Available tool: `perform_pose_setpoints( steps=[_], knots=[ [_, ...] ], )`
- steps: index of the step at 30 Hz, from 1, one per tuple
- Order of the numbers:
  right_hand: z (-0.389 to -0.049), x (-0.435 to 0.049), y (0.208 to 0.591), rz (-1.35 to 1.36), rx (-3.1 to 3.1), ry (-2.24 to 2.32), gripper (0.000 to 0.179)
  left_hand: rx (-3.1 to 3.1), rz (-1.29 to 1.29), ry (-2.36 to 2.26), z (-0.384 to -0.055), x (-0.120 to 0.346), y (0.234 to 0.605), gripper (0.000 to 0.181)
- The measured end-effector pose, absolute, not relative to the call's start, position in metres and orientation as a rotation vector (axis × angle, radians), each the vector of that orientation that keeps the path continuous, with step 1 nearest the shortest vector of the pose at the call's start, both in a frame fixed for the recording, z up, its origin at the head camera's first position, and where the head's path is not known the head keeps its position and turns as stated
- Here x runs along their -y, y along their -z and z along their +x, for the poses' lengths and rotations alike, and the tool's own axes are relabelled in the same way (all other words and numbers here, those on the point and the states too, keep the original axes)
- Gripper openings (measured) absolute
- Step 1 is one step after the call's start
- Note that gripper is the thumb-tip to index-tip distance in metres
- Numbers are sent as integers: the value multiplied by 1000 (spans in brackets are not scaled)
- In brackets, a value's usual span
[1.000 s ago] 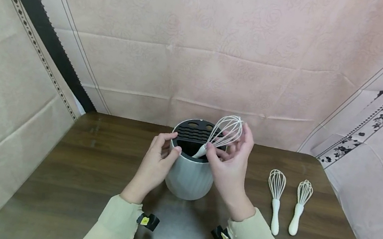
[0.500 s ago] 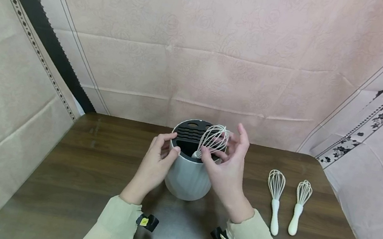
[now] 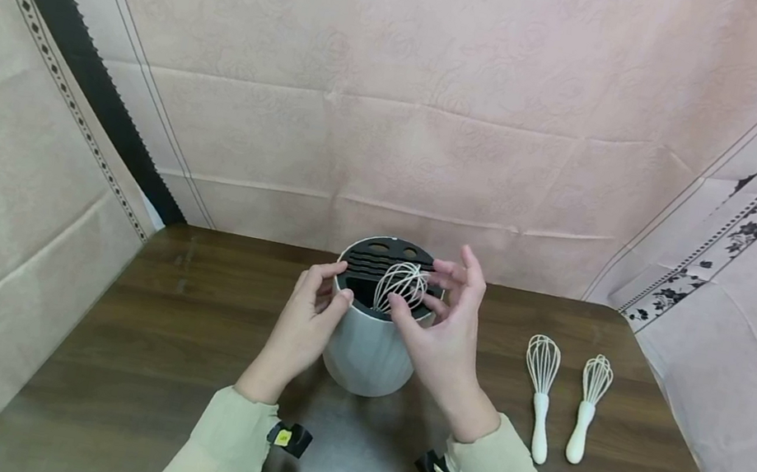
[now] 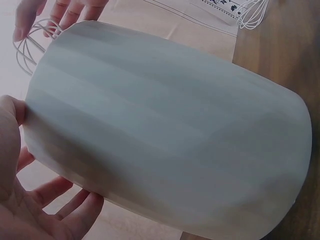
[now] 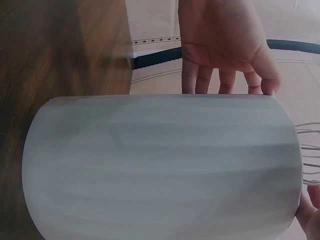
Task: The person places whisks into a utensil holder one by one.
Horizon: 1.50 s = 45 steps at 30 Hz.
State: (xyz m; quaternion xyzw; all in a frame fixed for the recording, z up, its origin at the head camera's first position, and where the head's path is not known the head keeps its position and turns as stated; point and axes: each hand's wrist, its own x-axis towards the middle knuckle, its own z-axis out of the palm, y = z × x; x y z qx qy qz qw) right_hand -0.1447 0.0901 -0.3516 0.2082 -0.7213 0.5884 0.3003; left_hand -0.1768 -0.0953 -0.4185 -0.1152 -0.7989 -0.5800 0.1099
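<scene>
A light grey ribbed utensil holder stands upright on the table, topped by a black slotted insert. My left hand holds its left side, thumb and fingers at the rim; in the left wrist view the fingers curve along the holder's wall. In the front opening sits a white whisk, wire head up, its handle hidden inside. My right hand holds the wire head between thumb and fingers, with the index finger raised. The wires poke out past the rim in the right wrist view.
To the right, two more white whisks lie side by side on the brown wooden table, a larger one and a smaller one. Pale patterned cloth hangs behind the table and along both sides.
The whisk has slid down and left into the holder, turning from slanted to more upright; its handle has gone out of sight. My right hand has followed it left. The left hand stays at the rim.
</scene>
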Motion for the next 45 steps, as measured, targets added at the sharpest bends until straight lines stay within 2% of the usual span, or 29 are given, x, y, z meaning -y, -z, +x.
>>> perform_pose_setpoints(
  steps=[8, 17, 23, 31, 45],
  knots=[
    [-144, -100, 351, 615, 1844, -1575, 88, 2343, -334, 1722, -177, 97, 419, 41],
    [-146, -145, 365, 555, 1871, -1496, 85, 2331, -348, 1721, -178, 95, 418, 42],
    [-149, -179, 392, 356, 2043, -1389, 87, 2329, -344, 1711, -178, 94, 419, 43],
    [-173, -233, 454, -89, 2189, -1347, 88, 2350, -341, 1693, -178, 95, 420, 46],
    [-172, -282, 483, -474, 2409, -1277, 100, 2365, -331, 1686, -178, 96, 420, 47]
  ],
)
